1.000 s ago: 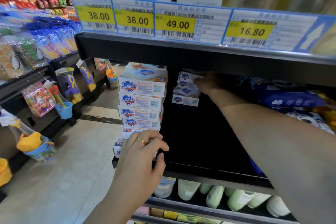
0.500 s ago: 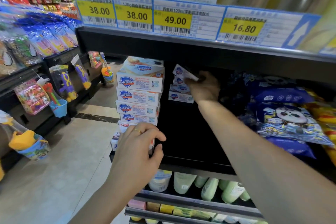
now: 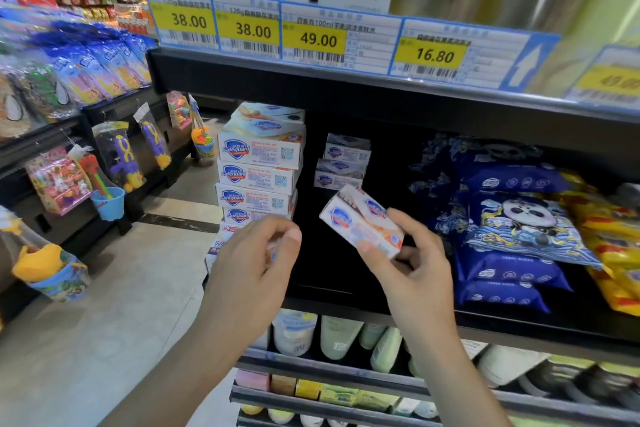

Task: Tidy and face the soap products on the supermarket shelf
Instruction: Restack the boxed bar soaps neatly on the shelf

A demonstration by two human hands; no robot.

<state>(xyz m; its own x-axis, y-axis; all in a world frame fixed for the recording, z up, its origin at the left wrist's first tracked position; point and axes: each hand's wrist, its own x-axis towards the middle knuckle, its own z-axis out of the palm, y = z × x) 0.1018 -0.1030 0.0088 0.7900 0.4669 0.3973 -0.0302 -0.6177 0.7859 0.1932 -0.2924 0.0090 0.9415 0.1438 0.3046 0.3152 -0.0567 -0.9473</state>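
Pulled back from the rear stack [image 3: 346, 163], her right hand [image 3: 415, 274] now pinches a soap box [image 3: 360, 222] before the shelf [image 3: 346, 291], while the left hand [image 3: 252, 270] grips another box, mostly hidden.

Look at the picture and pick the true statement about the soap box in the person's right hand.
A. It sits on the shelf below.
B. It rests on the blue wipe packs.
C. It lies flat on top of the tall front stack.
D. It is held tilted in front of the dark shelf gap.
D: the right hand pinches the soap box, tilted in the air before the dark gap, apart from the tall stack.
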